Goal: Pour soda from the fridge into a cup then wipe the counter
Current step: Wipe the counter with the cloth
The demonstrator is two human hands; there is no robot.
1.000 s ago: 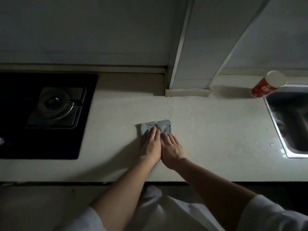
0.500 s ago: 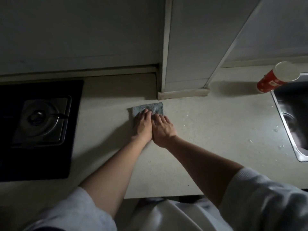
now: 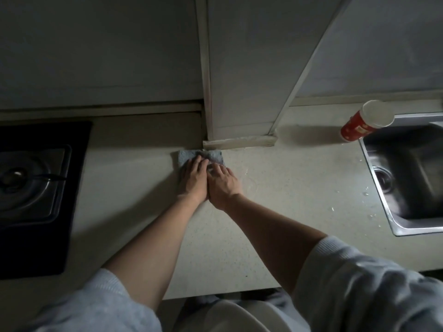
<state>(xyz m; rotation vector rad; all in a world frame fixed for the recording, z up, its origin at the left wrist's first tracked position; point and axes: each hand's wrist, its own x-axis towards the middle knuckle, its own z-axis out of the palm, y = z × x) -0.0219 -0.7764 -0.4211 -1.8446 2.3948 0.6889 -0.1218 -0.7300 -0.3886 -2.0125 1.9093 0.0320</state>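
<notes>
Cloth (image 3: 185, 156): grey-blue, plain. Counter (image 3: 299, 224) beneath the cloth: cream, finely speckled. Stove (image 3: 36, 248), left of the cloth: black, with a dull grey metal burner (image 3: 26, 185). Cup (image 3: 354, 129), right of the cloth: red with pale spots, white inside. Sink (image 3: 417, 228), right of the cloth: silver steel. Sleeves (image 3: 359, 283): pale grey.

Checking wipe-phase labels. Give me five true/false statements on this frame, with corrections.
1. The left hand and the right hand both press flat on the cloth. True.
2. The cloth lies beside the sink. False: it lies near the middle of the counter, up by the column base.
3. The red cup stands on the counter by the sink's far left corner. True.
4. The right hand holds the red cup. False: neither hand touches it.
5. The stove is to the right of the hands. False: it is to their left.
</notes>
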